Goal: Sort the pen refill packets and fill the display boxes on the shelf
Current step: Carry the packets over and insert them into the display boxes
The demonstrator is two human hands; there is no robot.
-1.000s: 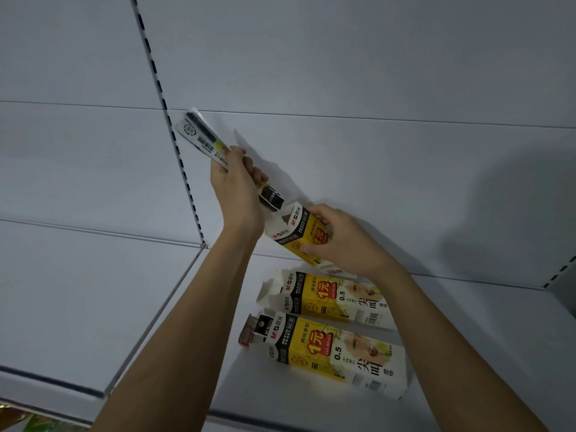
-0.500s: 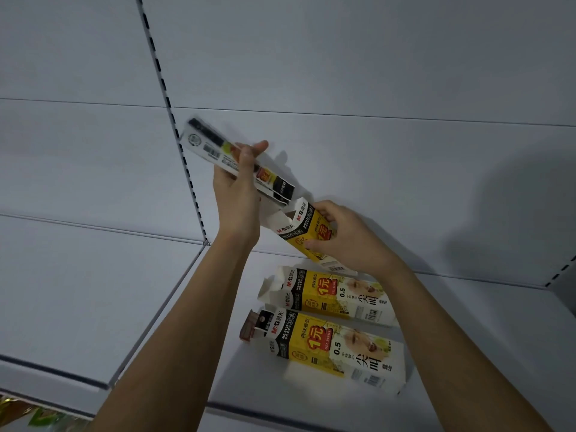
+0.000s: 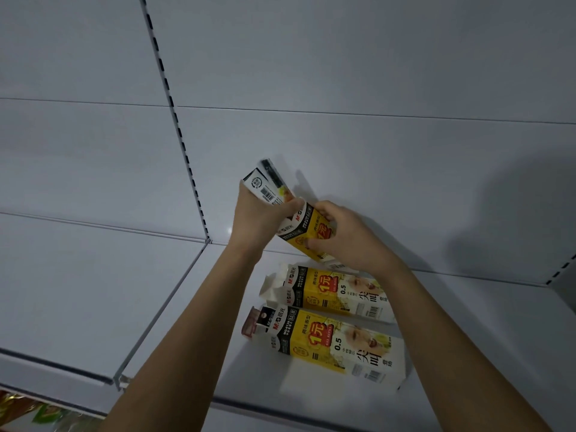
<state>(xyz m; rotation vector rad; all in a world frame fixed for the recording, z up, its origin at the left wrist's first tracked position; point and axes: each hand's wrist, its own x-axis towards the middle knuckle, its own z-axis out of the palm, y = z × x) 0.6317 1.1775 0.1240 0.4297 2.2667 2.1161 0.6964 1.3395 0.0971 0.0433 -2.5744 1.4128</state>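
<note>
Three display boxes are in play on the shelf: two lie flat just below my wrists, and the third display box is the one I hold tilted, my right hand curled round its yellow side with the thumb pressed to the front. My left hand grips a bundle of refill packets, fingers wrapped round its lower part, so only the barcoded upper end shows above my knuckles. What matters for the coming push is alignment: the bundle's long axis slants down and to the right from my left hand, and the held box runs on along much the same slant, its open mouth right at my left fingertips (I cannot see how far the packets already sit inside, my fingers cover the joint). I judge the next move is a slide along that shared line, the left hand driving while the right steadies. The middle box and nearest box lie closer to my forearms, long axes running left to right.
</note>
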